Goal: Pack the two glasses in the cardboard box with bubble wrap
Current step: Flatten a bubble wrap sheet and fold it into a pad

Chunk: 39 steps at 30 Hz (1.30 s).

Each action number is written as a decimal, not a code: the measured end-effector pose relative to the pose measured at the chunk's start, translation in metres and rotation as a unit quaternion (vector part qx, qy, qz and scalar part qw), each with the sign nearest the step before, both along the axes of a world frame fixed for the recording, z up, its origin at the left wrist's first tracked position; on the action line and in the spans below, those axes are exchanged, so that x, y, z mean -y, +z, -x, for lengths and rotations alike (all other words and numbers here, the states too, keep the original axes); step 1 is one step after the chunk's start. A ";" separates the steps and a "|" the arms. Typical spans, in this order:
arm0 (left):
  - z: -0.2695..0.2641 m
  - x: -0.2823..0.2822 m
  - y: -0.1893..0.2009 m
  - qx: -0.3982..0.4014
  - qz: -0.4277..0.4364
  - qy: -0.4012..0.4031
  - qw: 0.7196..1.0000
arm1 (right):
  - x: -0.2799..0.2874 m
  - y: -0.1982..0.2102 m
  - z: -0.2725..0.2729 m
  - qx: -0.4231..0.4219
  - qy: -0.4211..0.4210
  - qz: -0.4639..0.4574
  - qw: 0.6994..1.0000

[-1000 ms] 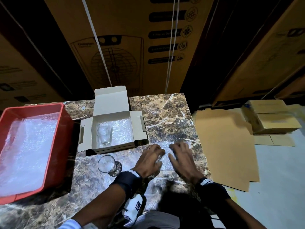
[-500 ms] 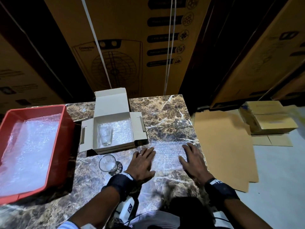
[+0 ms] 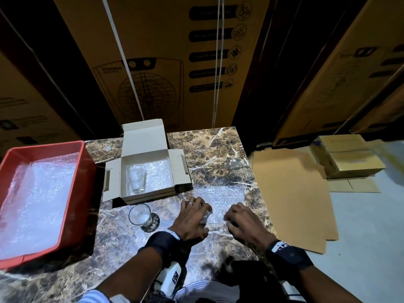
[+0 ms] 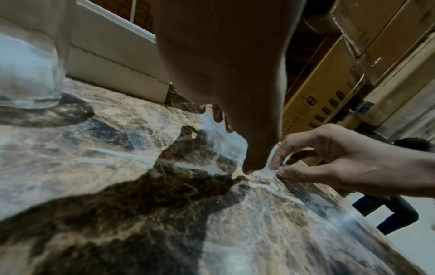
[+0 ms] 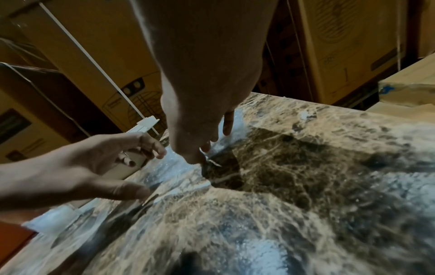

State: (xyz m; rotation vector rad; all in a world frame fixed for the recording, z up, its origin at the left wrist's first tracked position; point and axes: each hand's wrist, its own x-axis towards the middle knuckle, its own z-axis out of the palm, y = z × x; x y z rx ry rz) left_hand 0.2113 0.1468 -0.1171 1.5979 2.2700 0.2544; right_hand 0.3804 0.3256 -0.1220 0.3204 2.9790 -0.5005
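Nearest the person, both hands work the near edge of the bubble wrap sheet (image 3: 220, 199) lying flat on the marble table (image 3: 218, 149). The left hand (image 3: 193, 217) has its fingers curled down onto the sheet's near left corner, thumb on the edge. The right hand (image 3: 244, 221) pinches the near right edge between thumb and fingertips.

At ten o'clock from the left hand, close by, the loose glass (image 3: 140, 215) stands upright; a sideways sweep of that wrist could likely tip it. The thin sheet may also slip from the pinch, being slick and flat on the stone.

Farther, at eleven o'clock, the open cardboard box (image 3: 150, 171) holds the other glass (image 3: 136, 179) lying on a wrap lining. At nine o'clock sits a red tray (image 3: 87, 171) of more wrap.

Only the wrist views show the fingertips meeting the sheet's edge; the head view alone shows both glasses and the box interior.
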 end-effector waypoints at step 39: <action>0.016 0.002 -0.010 0.252 -0.052 0.150 0.955 | -0.013 0.005 -0.039 -0.002 -0.308 0.298 0.903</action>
